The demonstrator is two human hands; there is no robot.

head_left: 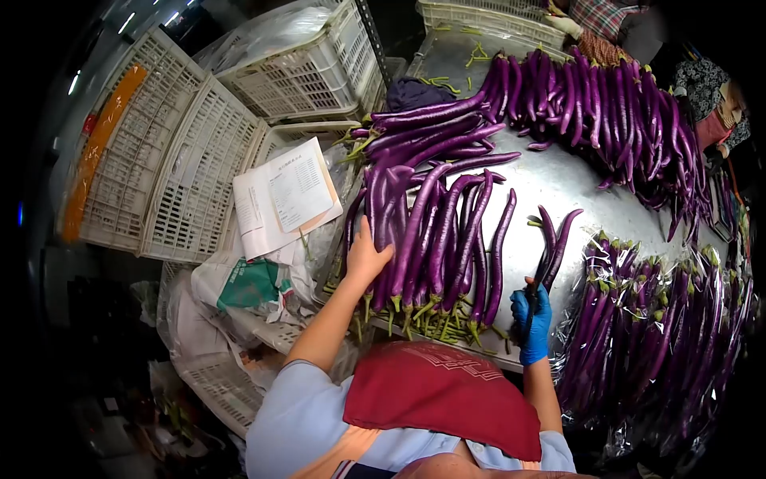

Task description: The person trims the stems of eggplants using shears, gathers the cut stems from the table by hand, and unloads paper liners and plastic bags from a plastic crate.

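Note:
Long purple eggplants lie side by side on the metal table, their green stem ends toward me. My bare left hand rests on the leftmost ones, its thumb and fingers apart. In a blue glove, my right hand is closed around a dark tool, perhaps scissors, whose far end is hard to make out. Just beyond it lie two eggplants, touching or overlapping the tool. Cut green stem pieces are scattered along the near table edge.
Bagged eggplants are at the right, a large eggplant pile at the back right. White crates stand at the left, with an open booklet beside the table. Another person's sleeve shows at the top.

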